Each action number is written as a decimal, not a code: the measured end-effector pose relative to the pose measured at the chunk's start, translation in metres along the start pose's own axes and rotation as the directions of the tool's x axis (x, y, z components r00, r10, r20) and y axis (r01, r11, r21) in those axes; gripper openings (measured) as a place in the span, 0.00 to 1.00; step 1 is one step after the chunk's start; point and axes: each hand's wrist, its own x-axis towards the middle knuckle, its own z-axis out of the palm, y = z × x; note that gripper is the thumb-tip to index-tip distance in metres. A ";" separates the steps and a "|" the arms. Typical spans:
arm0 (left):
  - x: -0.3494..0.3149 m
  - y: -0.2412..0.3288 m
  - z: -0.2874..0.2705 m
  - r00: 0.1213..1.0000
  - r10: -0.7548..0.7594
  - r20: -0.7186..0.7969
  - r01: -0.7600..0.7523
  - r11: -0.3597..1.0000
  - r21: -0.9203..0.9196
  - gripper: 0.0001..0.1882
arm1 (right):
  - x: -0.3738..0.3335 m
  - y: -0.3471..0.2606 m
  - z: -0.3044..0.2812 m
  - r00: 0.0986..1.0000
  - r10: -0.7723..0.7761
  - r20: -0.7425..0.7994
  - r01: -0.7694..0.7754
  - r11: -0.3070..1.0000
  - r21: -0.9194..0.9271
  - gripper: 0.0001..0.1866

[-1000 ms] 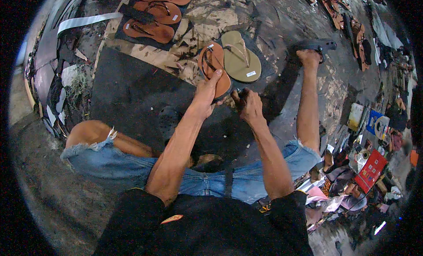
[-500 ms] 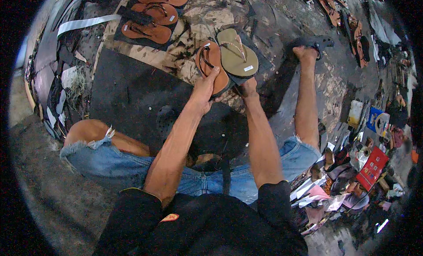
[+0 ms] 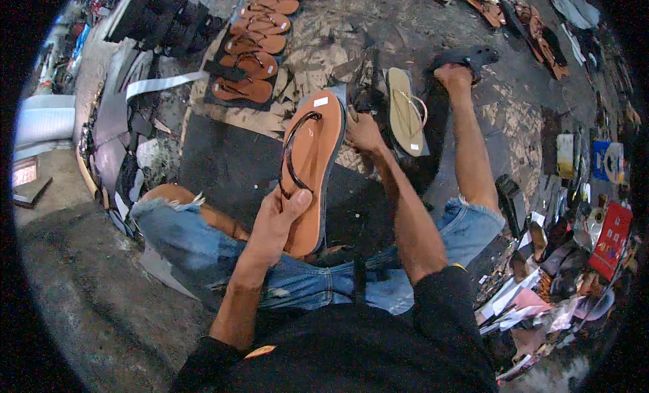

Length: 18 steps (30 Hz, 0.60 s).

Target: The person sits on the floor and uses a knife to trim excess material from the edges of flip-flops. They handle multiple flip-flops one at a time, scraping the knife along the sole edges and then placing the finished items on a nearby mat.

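Item one: my left hand (image 3: 278, 220), fingers (image 3: 295, 202) wrapped round the heel of a tan flip-flop (image 3: 312, 168) (raised above my lap). Right hand (image 3: 363, 133) grips its toe edge. Beyond, an olive sandal (image 3: 404, 109) on the floor; farther, brown sandals (image 3: 251, 62) in a row.

A tan-brown flip-flop sandal (image 3: 312, 170) with dark straps stands lengthwise at frame center, sole facing up.
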 end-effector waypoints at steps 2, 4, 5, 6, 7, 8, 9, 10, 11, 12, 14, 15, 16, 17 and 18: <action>-0.027 -0.004 0.002 0.986 0.162 -0.036 -0.159 0.985 0.071 0.28 | -0.072 -0.080 0.002 0.991 0.093 -0.093 -0.036 0.872 0.487 0.29; -0.040 -0.009 0.026 0.939 0.337 -0.070 -0.303 0.906 0.296 0.30 | -0.133 -0.125 -0.020 0.990 -0.009 -0.140 0.110 0.671 0.734 0.26; -0.050 -0.011 0.037 0.906 0.419 -0.060 -0.361 0.840 0.405 0.31 | -0.157 -0.131 -0.026 0.962 -0.097 -0.254 0.242 0.730 0.639 0.24; -0.054 -0.031 0.036 0.922 0.388 0.006 -0.352 0.829 0.435 0.33 | -0.176 -0.137 -0.028 0.916 -0.203 -0.345 0.367 0.770 0.521 0.22; -0.056 -0.030 0.035 0.911 0.412 0.028 -0.392 0.841 0.374 0.33 | -0.196 -0.138 -0.030 0.856 -0.308 -0.415 0.472 0.793 0.385 0.21; -0.058 -0.022 0.033 0.897 0.441 0.044 -0.431 0.844 0.319 0.33 | -0.218 -0.141 -0.037 0.879 -0.281 -0.386 0.433 0.808 0.399 0.20; -0.058 -0.004 0.033 0.901 0.434 -0.019 -0.429 0.894 0.130 0.32 | -0.242 -0.142 -0.045 0.901 -0.255 -0.351 0.393 0.823 0.410 0.19; -0.059 0.013 0.033 0.899 0.428 -0.087 -0.434 0.899 -0.058 0.32 | -0.263 -0.139 -0.044 0.928 -0.222 -0.299 0.338 0.838 0.427 0.18; -0.066 0.036 0.049 0.876 0.480 0.046 -0.469 0.870 -0.153 0.29 | -0.277 -0.134 -0.037 0.867 -0.301 -0.397 0.444 0.828 0.343 0.17; -0.063 0.049 0.051 0.895 0.423 0.144 -0.433 0.900 0.053 0.26 | -0.282 -0.134 -0.027 0.774 -0.401 -0.490 0.567 0.783 0.254 0.17; -0.066 0.062 0.035 0.935 0.304 0.184 -0.335 0.927 0.169 0.22 | -0.296 -0.142 -0.021 0.704 -0.455 -0.545 0.625 0.761 0.173 0.17; -0.068 0.064 0.024 0.952 0.257 0.163 -0.271 0.960 0.066 0.20 | -0.315 -0.145 -0.032 0.743 -0.409 -0.530 0.570 0.801 0.180 0.17; -0.073 0.063 0.014 0.968 0.199 0.155 -0.195 0.980 -0.037 0.19 | -0.334 -0.136 -0.038 0.791 -0.385 -0.475 0.516 0.837 0.182 0.17; -0.081 0.065 0.010 0.969 0.161 0.185 -0.146 0.985 -0.091 0.18 | -0.353 -0.124 -0.046 0.835 -0.354 -0.422 0.459 0.871 0.177 0.16; -0.087 0.067 0.009 0.965 0.123 0.231 -0.091 0.985 -0.144 0.17 | -0.373 -0.106 -0.049 0.878 -0.344 -0.332 0.411 0.899 0.154 0.16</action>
